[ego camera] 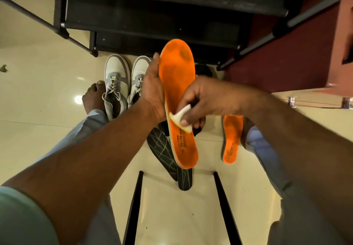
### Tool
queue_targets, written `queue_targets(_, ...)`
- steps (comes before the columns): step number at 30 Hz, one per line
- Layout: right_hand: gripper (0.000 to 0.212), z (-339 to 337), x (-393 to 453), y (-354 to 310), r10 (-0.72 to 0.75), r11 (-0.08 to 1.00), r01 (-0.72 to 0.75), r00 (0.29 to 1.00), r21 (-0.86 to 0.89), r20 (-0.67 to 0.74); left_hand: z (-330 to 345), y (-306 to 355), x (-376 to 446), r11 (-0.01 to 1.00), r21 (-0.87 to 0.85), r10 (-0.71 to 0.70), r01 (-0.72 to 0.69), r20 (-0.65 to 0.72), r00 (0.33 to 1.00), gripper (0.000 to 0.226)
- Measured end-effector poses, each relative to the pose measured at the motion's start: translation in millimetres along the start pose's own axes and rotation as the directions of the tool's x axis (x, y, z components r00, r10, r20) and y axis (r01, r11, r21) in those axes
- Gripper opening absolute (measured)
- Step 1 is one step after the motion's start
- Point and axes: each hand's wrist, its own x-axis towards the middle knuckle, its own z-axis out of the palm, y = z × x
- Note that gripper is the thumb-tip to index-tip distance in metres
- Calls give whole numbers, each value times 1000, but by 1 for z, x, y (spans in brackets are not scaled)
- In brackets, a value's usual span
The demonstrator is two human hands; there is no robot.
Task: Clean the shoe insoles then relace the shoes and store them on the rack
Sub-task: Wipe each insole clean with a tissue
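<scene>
Head view: left hand (152, 91) grips insole (177, 91) at frame centre, long axis vertical. Right hand (202, 103) pinches wipe (181, 117) against its lower half; upper half lies beyond.

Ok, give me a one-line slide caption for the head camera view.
Left hand holds an orange insole upright while the right hand wipes it with a white cloth.

One head-worn wide-angle view looks steeply down, close over the forearms, onto the floor (47, 84) and the rack (152, 21) ahead
</scene>
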Motion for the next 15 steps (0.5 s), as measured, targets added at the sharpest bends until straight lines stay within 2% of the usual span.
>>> queue_targets(2,18,-19,-3,20,51,996,-27,950,81,-308,0,-3,1,997,81,9,-11,29,1000,73)
queue_targets(4,18,-32,-7,45,140,981,-42,833,191,-535,-1,-13,2,986,166,2,9,-63,998,59)
queue_targets(6,10,-34,-12,66,212,967,-75,775,245,-596,-3,-30,10,960,277,77,-31,-157,985,37)
queue_targets(9,20,-34,-15,81,249,964,-125,738,236,-626,-1,-65,35,867,495,188,-60,-213,959,22)
queue_targets(12,15,-35,-10,89,240,968,-120,703,222,-669,2,-101,66,635,773,272,0,-223,936,14)
queue_targets(15,12,-26,-4,108,232,973,-171,685,157,-690,5,-131,95,457,889,302,29,-185,935,28)
